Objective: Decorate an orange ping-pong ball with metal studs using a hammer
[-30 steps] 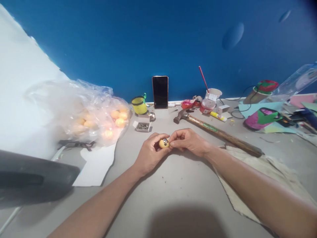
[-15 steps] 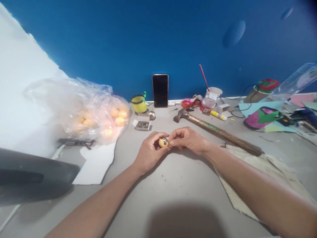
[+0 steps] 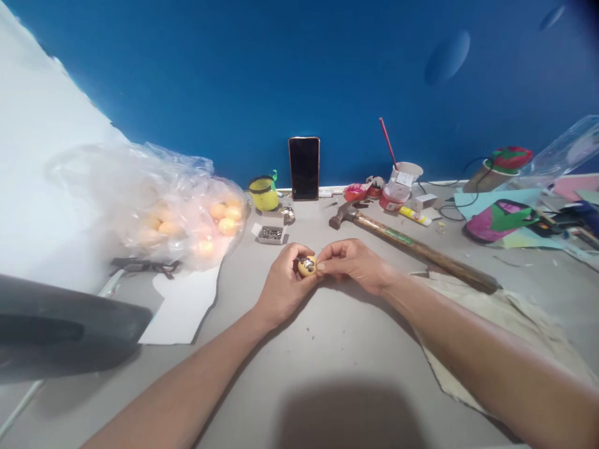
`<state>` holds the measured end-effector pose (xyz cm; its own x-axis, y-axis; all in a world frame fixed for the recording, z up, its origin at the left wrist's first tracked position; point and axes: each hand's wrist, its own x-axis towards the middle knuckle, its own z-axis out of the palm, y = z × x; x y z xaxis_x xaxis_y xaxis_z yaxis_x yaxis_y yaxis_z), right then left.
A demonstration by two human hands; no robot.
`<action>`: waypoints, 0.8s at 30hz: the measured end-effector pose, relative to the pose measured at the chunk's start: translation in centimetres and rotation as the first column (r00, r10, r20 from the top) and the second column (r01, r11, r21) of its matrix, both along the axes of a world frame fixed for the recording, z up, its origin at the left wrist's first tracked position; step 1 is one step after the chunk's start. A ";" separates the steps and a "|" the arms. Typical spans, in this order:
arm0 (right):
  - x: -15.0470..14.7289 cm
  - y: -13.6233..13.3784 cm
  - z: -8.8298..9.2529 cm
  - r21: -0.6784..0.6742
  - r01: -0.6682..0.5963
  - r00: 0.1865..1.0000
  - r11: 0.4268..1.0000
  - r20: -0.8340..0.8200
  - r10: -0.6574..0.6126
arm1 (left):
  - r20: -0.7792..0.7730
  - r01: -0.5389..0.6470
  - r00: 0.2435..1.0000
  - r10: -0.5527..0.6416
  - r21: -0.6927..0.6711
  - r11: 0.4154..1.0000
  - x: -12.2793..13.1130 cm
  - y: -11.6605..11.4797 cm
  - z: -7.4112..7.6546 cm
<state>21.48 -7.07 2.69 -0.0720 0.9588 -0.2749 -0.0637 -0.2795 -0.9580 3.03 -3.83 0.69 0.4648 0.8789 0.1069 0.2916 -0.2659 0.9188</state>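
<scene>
Between the fingers and thumb of my left hand (image 3: 285, 280) is a small yellow-orange ball (image 3: 306, 267), partly covered with shiny silver tack-like heads. My right hand (image 3: 349, 265) is pinched closed at the ball's right side, its fingertips touching or almost touching it. Whatever lies in that pinch is too small to make out. Beyond my left hand sits a small open box (image 3: 271, 234) of tiny metal pieces. A silvery, studded ball (image 3: 287, 214) rests just behind this box.
A claw hammer (image 3: 412, 246) lies to the right, over a beige cloth (image 3: 496, 337). Plastic bags (image 3: 187, 206) of orange balls stand left, near a dark cylinder (image 3: 65, 330). A phone (image 3: 304, 168) leans on the blue wall. Paper cup (image 3: 407, 171) and glue tube (image 3: 414, 216) sit behind the hammer.
The ball has turned slightly in my left hand, showing more of its silver heads. My right fingertips stay pinched at its side. The whole view has shifted a little.
</scene>
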 end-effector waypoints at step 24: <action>-0.2 -0.3 -0.5 0.011 0.009 0.998 1.000 -0.057 -0.008 | -0.107 0.219 0.972 -0.209 0.091 0.971 -0.1 -0.3 0.4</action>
